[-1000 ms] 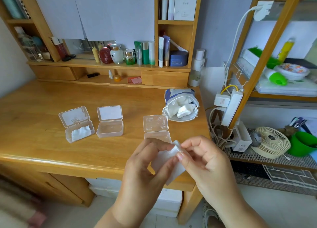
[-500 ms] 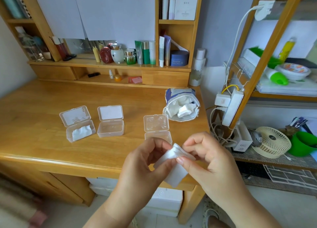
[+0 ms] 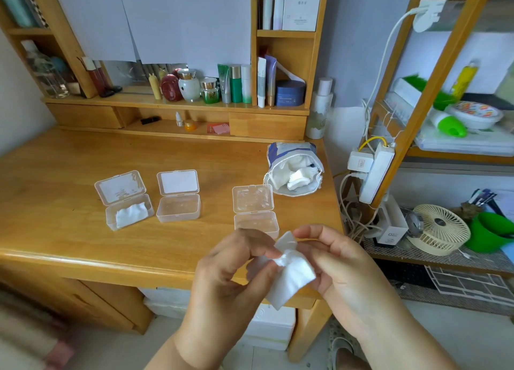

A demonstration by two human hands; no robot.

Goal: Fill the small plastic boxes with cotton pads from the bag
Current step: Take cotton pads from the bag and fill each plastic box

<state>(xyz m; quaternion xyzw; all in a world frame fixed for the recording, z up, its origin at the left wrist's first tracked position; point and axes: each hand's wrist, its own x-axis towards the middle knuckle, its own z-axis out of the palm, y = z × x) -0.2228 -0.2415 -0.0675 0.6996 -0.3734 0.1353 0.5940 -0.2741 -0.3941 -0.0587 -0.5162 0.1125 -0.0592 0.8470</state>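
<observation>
Both grips pinched on cotton pad (image 3: 292,278) – left hand (image 3: 233,275), right hand (image 3: 342,266) – above worktop (image 3: 69,230) front edge. Nearest open box (image 3: 256,222) just beyond, slightly left; left hand nearer. Bag (image 3: 294,169) farther back.

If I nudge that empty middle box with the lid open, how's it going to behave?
The middle box looks thin, clear and empty, so it is probably very light and would slide on the smooth desk. Its raised lid may let it tip backward if pushed high.

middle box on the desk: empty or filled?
Empty. The middle box has its lid open and a clear bottom; only the left box holds white pads.
</observation>
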